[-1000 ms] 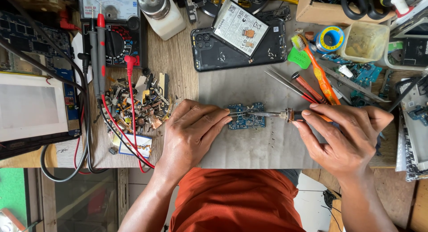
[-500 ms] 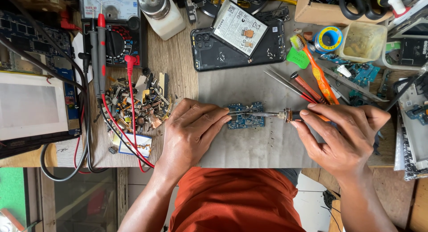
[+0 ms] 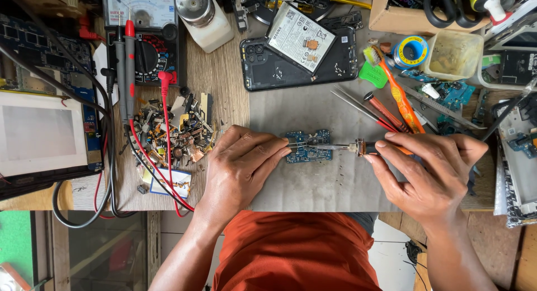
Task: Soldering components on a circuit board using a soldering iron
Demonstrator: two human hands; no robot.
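One small blue circuit board [image 3: 309,146] lay on the grey work mat [image 3: 313,184], mid-bench. Left hand [image 3: 241,167] rested flat beside it, fingers loose, fingertips touching the board's left edge. Right hand [image 3: 433,170] gripped a soldering iron [image 3: 358,148], fingers closed round the handle, tip lying across the board. Phone back shell [image 3: 291,67] with battery [image 3: 300,37] sat above; scrap component heap [image 3: 173,131] and analog multimeter [image 3: 142,31] to the left.
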